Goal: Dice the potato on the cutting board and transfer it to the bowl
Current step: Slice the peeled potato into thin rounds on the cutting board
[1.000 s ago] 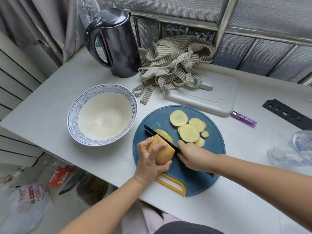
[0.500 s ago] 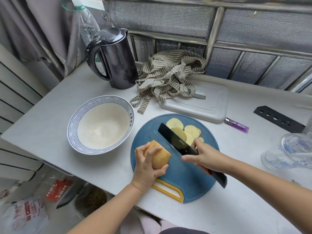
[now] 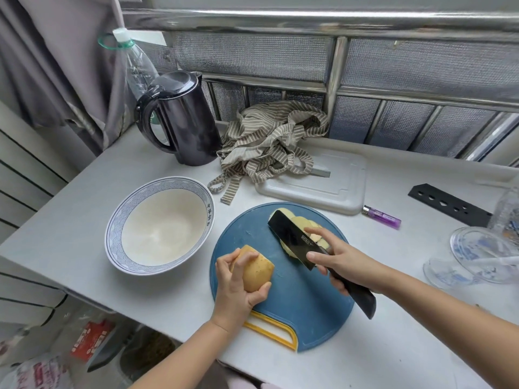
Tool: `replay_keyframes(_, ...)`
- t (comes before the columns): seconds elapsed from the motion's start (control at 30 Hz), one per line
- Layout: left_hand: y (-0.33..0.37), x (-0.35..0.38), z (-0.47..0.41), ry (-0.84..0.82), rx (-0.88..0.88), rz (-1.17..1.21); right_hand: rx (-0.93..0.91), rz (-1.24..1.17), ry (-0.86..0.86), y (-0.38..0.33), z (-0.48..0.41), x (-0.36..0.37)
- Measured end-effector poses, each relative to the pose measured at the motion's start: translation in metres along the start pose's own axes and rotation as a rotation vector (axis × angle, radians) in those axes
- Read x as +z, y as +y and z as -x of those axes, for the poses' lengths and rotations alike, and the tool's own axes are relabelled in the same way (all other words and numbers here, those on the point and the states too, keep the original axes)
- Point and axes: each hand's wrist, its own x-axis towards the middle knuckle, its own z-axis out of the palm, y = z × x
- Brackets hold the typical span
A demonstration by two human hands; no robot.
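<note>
A round blue cutting board [image 3: 297, 310] with a yellow handle lies at the table's front edge. My left hand [image 3: 238, 290] grips the uncut part of the potato [image 3: 258, 269] at the board's left rim. My right hand [image 3: 342, 262] holds a black knife [image 3: 292, 237], its flat blade laid over several pale potato slices [image 3: 302, 221] at the back of the board. The white bowl [image 3: 123, 220] with a blue patterned rim stands to the left of the board, with nothing in it.
A black kettle [image 3: 185, 122] and a plastic bottle [image 3: 134, 63] stand at the back left. A striped cloth [image 3: 266, 141] lies partly on a white tray [image 3: 337, 186]. A purple lighter [image 3: 382, 217], a black perforated strip [image 3: 449, 206] and glassware [image 3: 477, 248] sit to the right.
The knife left the potato and swung right, its blade now flat over the slices. My left hand drew the potato piece to the board's left rim. The camera tilted up.
</note>
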Motion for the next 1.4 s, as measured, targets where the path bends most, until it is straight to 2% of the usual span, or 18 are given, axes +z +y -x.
replay_keyframes(0.1,0.001,-0.001,0.0,-0.001,-0.004,-0.007,0.035,-0.037,0.022,-0.002,0.001,0.001)
replay_keyframes(0.27,0.003,-0.001,0.001,0.006,-0.011,0.003,0.001,0.049,0.051,-0.006,0.005,0.003)
replay_keyframes(0.53,0.005,-0.001,0.0,0.01,-0.001,-0.016,-0.22,0.627,0.013,-0.002,0.013,0.033)
replay_keyframes(0.8,0.013,0.007,0.007,0.094,-0.033,-0.023,-0.311,0.867,-0.026,-0.003,0.026,0.03)
replay_keyframes(1.13,0.009,0.002,0.004,0.069,-0.001,-0.057,-0.328,0.931,-0.027,-0.002,0.034,0.023)
replay_keyframes(1.4,0.008,0.003,0.006,0.092,-0.008,0.009,-0.336,0.925,-0.011,0.0,0.036,0.032)
